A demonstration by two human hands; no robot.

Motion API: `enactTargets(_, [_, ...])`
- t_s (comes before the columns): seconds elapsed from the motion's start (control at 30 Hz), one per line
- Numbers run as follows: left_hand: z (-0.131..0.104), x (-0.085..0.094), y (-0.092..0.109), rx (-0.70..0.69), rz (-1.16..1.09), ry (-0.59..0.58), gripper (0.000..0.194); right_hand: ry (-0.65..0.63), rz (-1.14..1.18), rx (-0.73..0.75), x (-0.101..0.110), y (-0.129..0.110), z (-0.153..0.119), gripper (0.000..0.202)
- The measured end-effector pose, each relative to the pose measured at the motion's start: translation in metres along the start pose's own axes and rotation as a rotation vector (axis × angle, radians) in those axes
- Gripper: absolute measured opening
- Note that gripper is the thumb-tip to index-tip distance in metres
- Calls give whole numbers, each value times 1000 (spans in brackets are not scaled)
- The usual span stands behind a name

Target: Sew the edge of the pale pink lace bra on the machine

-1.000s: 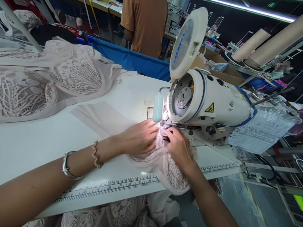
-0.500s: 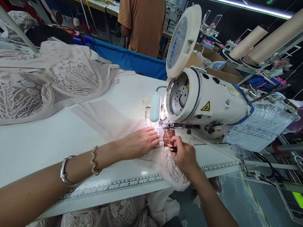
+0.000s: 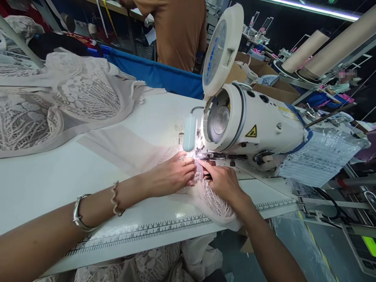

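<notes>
Under the lit needle area of a white sewing machine (image 3: 232, 117) lies a pale pink lace bra (image 3: 216, 199), its near cup draped toward the table edge. My left hand (image 3: 176, 174) presses on the lace left of the presser foot, fingers bent and closed on the fabric. On the other side, my right hand (image 3: 221, 180) touches the fabric edge close to the foot with its index finger stretched out. A small black tool (image 3: 208, 177) sits in the curled fingers of that hand, mostly hidden; its kind cannot be made out.
More lace bras (image 3: 88, 94) are piled on the table's left. A pale lamp (image 3: 189, 135) hangs by the needle. A printed ruler (image 3: 164, 228) runs along the front edge. Behind a blue cloth bin (image 3: 173, 84) stands a person in a brown shirt (image 3: 179, 31). Thread cones (image 3: 308, 51) stand right.
My right hand has moved left and up toward the presser foot, its index finger now extended on the fabric. The machine's inner wheel looks blurred. The person behind has shifted.
</notes>
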State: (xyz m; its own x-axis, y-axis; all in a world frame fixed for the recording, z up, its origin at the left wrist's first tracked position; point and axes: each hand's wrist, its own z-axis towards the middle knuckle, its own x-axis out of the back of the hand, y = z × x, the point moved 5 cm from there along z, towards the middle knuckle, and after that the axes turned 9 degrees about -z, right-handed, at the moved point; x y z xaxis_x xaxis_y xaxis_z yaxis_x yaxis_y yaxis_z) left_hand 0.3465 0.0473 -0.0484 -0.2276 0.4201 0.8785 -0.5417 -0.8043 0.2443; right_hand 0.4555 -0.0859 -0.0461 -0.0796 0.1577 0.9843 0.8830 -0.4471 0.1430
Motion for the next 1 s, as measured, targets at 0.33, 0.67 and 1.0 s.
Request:
enactTargets(0.33, [0, 3, 0, 4, 134, -42, 47, 48, 46, 17, -1, 6, 5, 68])
enactTargets(0.67, [0, 3, -6, 20, 142, -30, 50, 198, 92, 103, -7, 12, 7, 58])
enactTargets(1.0, [-1, 6, -9, 54, 71, -16, 56, 223, 164, 181, -18, 17, 14, 44])
